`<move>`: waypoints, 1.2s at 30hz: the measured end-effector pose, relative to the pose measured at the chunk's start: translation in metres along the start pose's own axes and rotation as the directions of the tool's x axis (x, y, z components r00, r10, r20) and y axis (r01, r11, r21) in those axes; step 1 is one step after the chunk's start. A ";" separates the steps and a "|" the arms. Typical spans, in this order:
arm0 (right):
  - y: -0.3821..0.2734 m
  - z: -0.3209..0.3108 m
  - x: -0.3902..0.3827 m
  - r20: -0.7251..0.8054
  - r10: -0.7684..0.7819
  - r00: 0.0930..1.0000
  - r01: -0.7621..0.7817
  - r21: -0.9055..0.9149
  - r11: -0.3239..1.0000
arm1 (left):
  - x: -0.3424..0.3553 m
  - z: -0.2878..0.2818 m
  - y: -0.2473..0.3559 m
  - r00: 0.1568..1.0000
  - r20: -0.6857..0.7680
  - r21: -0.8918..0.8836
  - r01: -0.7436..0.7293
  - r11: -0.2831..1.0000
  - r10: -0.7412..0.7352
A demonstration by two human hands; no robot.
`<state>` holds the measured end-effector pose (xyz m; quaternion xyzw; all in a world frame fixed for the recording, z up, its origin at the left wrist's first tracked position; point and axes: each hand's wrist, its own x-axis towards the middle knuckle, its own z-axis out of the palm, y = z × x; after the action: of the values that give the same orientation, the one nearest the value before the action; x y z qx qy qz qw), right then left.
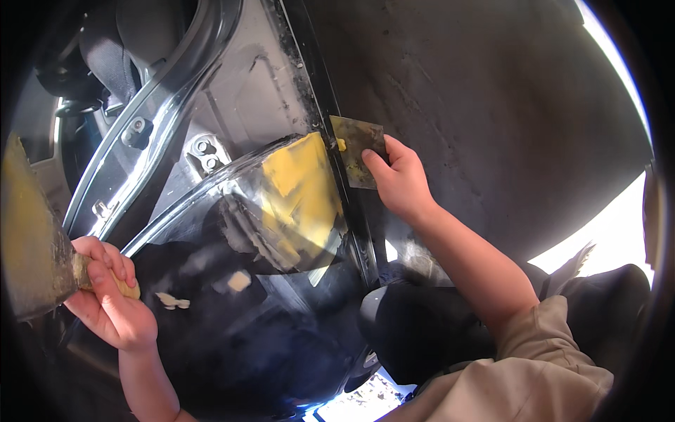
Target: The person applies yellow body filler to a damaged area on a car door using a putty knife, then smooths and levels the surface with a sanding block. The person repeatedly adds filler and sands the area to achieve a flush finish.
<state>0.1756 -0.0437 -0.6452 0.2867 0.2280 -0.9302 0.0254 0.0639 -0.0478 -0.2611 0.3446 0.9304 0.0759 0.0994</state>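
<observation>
My left hand (116,302) is closed around the short handle of a wide, flat spatula (31,239) smeared with yellow filler, at the far left. In my right hand (406,177) a thin rectangular metal spreader (358,158) is pinched, thumb on its face. A small yellow dab sits on it near its left edge. Just left of the spreader, a patch of yellow filler (302,183) covers the upper corner of a dark car body panel (211,337). The patch looks streaked and uneven, with bare grey scuffed metal beside it. Whether the spreader touches the panel edge, I cannot tell.
A metal hinge (207,155) is bolted to the car body above the panel. The shiny door-opening frame (133,133) curves at upper left. A large dark panel (492,105) fills the right side. Pale patches (239,281) mark the dark panel.
</observation>
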 end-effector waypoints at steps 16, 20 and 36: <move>-0.021 0.016 0.003 0.047 0.064 0.997 -0.047 -0.295 0.954 | -0.001 0.003 0.005 0.997 0.076 -0.021 0.022 1.000 -0.021; -0.020 0.020 0.003 0.026 -0.002 1.000 0.009 -0.258 0.966 | -0.002 0.000 0.006 0.995 0.095 -0.012 0.026 1.000 -0.025; -0.029 0.029 -0.003 0.104 -0.081 0.991 0.112 -0.328 0.938 | -0.005 -0.006 0.000 0.993 0.119 0.078 -0.009 0.997 0.000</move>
<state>0.1577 -0.0304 -0.6103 0.2250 0.3941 -0.8903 0.0379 0.0659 -0.0519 -0.2550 0.3541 0.9244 0.0190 0.1408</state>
